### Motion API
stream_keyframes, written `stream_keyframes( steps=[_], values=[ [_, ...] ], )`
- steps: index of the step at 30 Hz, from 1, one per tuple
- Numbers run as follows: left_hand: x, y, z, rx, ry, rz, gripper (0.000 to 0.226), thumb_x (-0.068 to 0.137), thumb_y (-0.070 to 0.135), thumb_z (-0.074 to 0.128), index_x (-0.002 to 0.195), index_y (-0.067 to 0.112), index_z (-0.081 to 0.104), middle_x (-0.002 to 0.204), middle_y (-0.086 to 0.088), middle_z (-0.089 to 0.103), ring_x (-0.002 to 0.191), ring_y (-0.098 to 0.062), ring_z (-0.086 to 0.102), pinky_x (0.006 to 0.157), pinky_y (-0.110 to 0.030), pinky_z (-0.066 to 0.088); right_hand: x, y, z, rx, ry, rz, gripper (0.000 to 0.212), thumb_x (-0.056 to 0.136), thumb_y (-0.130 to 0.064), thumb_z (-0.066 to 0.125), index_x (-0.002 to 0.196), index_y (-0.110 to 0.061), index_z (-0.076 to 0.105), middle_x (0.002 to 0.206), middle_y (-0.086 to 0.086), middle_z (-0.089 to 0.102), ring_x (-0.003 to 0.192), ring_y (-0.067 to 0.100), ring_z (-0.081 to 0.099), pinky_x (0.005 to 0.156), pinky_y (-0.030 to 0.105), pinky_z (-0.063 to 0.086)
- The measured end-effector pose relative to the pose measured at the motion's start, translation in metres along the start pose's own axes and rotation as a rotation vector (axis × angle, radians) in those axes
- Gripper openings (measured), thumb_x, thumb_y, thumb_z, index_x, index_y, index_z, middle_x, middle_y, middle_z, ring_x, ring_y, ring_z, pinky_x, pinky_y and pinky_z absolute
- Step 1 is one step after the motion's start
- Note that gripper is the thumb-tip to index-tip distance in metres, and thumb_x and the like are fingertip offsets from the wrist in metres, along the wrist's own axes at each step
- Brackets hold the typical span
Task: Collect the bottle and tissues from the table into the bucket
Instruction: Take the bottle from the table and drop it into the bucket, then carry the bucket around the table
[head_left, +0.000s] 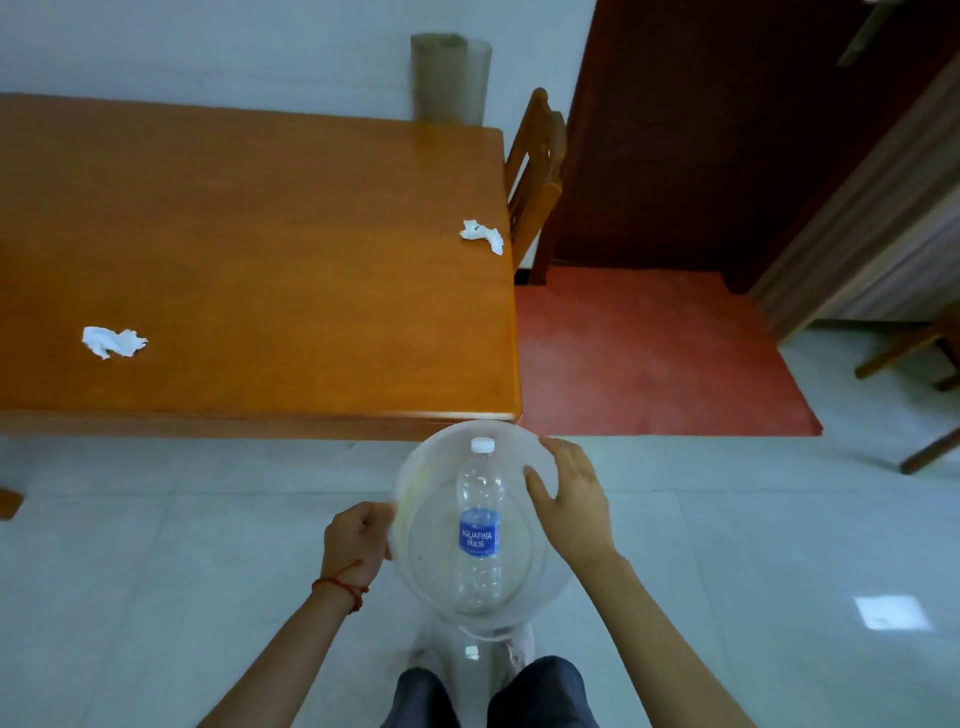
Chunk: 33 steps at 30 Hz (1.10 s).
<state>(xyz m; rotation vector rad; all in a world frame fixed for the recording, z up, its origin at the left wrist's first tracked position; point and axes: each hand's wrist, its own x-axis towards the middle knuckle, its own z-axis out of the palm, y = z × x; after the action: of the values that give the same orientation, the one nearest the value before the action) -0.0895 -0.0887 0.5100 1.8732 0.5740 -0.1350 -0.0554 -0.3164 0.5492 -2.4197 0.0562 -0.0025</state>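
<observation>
A clear plastic bucket (415, 499) is held below the near edge of the wooden table (260, 234). Inside it lies an empty bottle (479, 525) with a blue label and white cap. My left hand (357, 538) grips the bucket's left rim. My right hand (569, 493) rests with fingers spread over the right rim. One crumpled white tissue (113, 341) lies on the table at the left. A second tissue (482, 235) lies near the table's right edge.
A wooden chair (537, 182) stands at the table's right end, beside a dark red door (727, 130). A red mat (649, 353) covers the floor there. A grey roll (451, 78) leans on the wall behind the table. More chair legs (924, 364) show at far right.
</observation>
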Motion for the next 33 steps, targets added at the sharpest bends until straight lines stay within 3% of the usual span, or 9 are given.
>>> stream_keyframes(
  steps=[5, 8, 15, 19, 22, 24, 27, 29, 33],
  values=[
    [-0.007, 0.012, 0.021, 0.032, -0.083, 0.034, 0.044, 0.069, 0.042, 0.053, 0.061, 0.000, 0.063, 0.059, -0.015, 0.064, 0.062, -0.034, 0.064, 0.067, -0.042, 0.056, -0.040, 0.053, -0.025, -0.012, 0.101, 0.248, 0.046, 0.092, -0.028, 0.050, 0.133, -0.011, 0.041, 0.139, 0.008, 0.043, 0.125, 0.024, 0.045, 0.099, 0.038, 0.041],
    [-0.015, 0.021, 0.040, 0.069, -0.127, 0.071, 0.040, 0.068, 0.037, 0.048, 0.058, -0.001, 0.060, 0.055, -0.014, 0.061, 0.062, -0.036, 0.063, 0.066, -0.043, 0.056, -0.065, 0.078, -0.037, 0.073, 0.100, 0.425, 0.046, 0.093, -0.033, 0.045, 0.134, -0.014, 0.040, 0.136, 0.006, 0.046, 0.114, 0.020, 0.053, 0.090, 0.035, 0.044],
    [-0.044, 0.035, 0.103, 0.153, -0.231, 0.159, 0.036, 0.077, 0.033, 0.055, 0.056, 0.005, 0.060, 0.053, -0.010, 0.060, 0.059, -0.031, 0.060, 0.068, -0.042, 0.053, -0.114, 0.128, -0.075, 0.292, 0.216, 0.597, 0.032, 0.095, -0.025, 0.043, 0.118, -0.010, 0.058, 0.091, 0.005, 0.063, 0.080, 0.017, 0.057, 0.062, 0.013, 0.041],
    [-0.072, 0.036, 0.145, 0.195, -0.279, 0.178, 0.037, 0.083, 0.029, 0.058, 0.053, 0.007, 0.058, 0.048, -0.009, 0.057, 0.055, -0.028, 0.056, 0.069, -0.048, 0.055, -0.145, 0.158, -0.108, 0.324, 0.279, 0.632, 0.028, 0.095, -0.024, 0.043, 0.111, -0.011, 0.061, 0.087, 0.002, 0.062, 0.073, 0.010, 0.057, 0.057, 0.007, 0.043],
    [-0.096, 0.042, 0.176, 0.207, -0.307, 0.172, 0.036, 0.082, 0.033, 0.060, 0.052, 0.013, 0.055, 0.051, -0.008, 0.054, 0.056, -0.024, 0.052, 0.069, -0.047, 0.054, -0.167, 0.182, -0.131, 0.331, 0.311, 0.655, 0.027, 0.095, -0.025, 0.042, 0.107, -0.012, 0.063, 0.085, 0.002, 0.063, 0.072, 0.003, 0.056, 0.059, 0.011, 0.040],
    [-0.110, 0.044, 0.195, 0.202, -0.325, 0.167, 0.034, 0.083, 0.030, 0.061, 0.053, 0.013, 0.056, 0.050, -0.005, 0.054, 0.055, -0.022, 0.051, 0.069, -0.046, 0.053, -0.179, 0.195, -0.145, 0.333, 0.316, 0.674, 0.027, 0.096, -0.024, 0.041, 0.100, -0.009, 0.064, 0.081, 0.005, 0.063, 0.072, 0.016, 0.058, 0.060, 0.015, 0.041],
    [-0.128, 0.049, 0.219, 0.193, -0.344, 0.165, 0.032, 0.085, 0.023, 0.060, 0.057, 0.010, 0.058, 0.041, 0.003, 0.054, 0.053, -0.020, 0.053, 0.063, -0.036, 0.053, -0.190, 0.210, -0.164, 0.336, 0.330, 0.670, 0.032, 0.096, -0.021, 0.041, 0.091, 0.004, 0.060, 0.082, 0.022, 0.065, 0.080, 0.038, 0.059, 0.069, 0.039, 0.048],
    [-0.139, 0.055, 0.231, 0.181, -0.348, 0.183, 0.030, 0.086, 0.022, 0.059, 0.059, 0.010, 0.058, 0.047, 0.002, 0.055, 0.054, -0.018, 0.052, 0.056, -0.027, 0.048, -0.193, 0.219, -0.175, 0.340, 0.330, 0.669, 0.033, 0.095, -0.021, 0.041, 0.090, 0.006, 0.059, 0.089, 0.026, 0.065, 0.086, 0.039, 0.058, 0.073, 0.041, 0.048],
    [-0.142, 0.063, 0.249, 0.148, -0.343, 0.168, 0.029, 0.087, 0.022, 0.057, 0.062, 0.007, 0.059, 0.050, -0.002, 0.054, 0.053, -0.017, 0.052, 0.052, -0.024, 0.045, -0.184, 0.241, -0.185, 0.363, 0.315, 0.670, 0.029, 0.095, -0.028, 0.041, 0.107, -0.012, 0.063, 0.101, 0.008, 0.067, 0.085, 0.018, 0.059, 0.064, 0.012, 0.040]
  ],
)
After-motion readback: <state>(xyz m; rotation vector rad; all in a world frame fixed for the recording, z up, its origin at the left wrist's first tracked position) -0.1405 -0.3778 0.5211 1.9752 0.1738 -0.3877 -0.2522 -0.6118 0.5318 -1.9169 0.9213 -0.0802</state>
